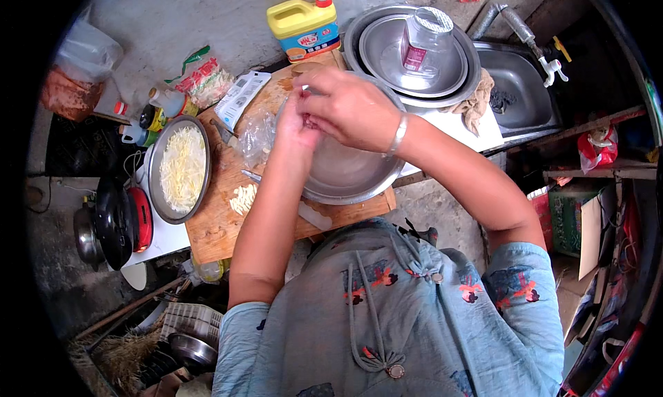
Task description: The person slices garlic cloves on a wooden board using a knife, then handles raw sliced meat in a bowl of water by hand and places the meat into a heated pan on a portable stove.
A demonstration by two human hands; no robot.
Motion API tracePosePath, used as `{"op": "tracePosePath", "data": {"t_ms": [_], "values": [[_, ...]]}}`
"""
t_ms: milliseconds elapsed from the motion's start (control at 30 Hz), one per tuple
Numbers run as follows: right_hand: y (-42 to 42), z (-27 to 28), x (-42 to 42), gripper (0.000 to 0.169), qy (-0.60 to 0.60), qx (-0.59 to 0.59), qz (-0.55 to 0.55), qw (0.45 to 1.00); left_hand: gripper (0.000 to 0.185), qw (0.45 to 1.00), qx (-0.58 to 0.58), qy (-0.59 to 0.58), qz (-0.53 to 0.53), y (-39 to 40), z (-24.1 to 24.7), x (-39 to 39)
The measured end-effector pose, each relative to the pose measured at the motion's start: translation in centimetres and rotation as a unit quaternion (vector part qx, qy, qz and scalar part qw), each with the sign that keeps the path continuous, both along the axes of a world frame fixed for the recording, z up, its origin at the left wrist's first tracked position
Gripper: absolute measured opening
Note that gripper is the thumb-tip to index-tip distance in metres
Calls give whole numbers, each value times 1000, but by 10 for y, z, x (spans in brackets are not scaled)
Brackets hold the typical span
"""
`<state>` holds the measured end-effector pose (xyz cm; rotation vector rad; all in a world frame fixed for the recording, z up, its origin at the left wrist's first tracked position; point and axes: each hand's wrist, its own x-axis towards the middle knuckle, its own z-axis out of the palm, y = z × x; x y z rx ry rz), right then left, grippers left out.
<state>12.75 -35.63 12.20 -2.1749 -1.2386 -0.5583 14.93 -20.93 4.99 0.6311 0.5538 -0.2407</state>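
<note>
My left hand point(300, 115) and my right hand point(344, 107) meet over a large metal basin point(352, 179) that holds cloudy liquid. Something small and reddish shows between the palms, but what it is cannot be made out. My right hand lies across my left with its fingers bent. Left of my left forearm, a pile of cut pale pieces point(243, 199) lies on the wooden board point(217, 231), beside a partly hidden blade point(251, 175). A crumpled clear plastic bag point(257, 135) is near my left wrist. Farther left stands a metal bowl point(206, 190) of pale shreds point(181, 169).
Nested metal basins point(357, 32) holding a clear plastic jar point(427, 39) stand at the back right, beside a sink point(523, 81) with a tap point(551, 68). A yellow jug point(305, 27), a white packet point(242, 99) and several bottles line the back. A black-and-red appliance point(142, 218) is at left.
</note>
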Motion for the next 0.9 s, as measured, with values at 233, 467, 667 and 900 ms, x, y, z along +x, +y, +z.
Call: {"op": "tracePosePath", "data": {"t_ms": [233, 467, 667, 900], "values": [[-78, -18, -19, 15, 158, 12, -101, 982, 38, 999, -6, 30, -13, 9, 38, -7], [-100, -51, -65, 9, 243, 127, -155, 949, 42, 998, -29, -15, -47, 10, 45, 3], [-84, -56, -73, 12, 265, 87, -129, 951, 40, 999, 15, 20, -45, -2, 27, 11], [-78, -62, -72, 11, 283, 89, -129, 946, 40, 998, 26, 34, -47, 4, 1, 4]]}}
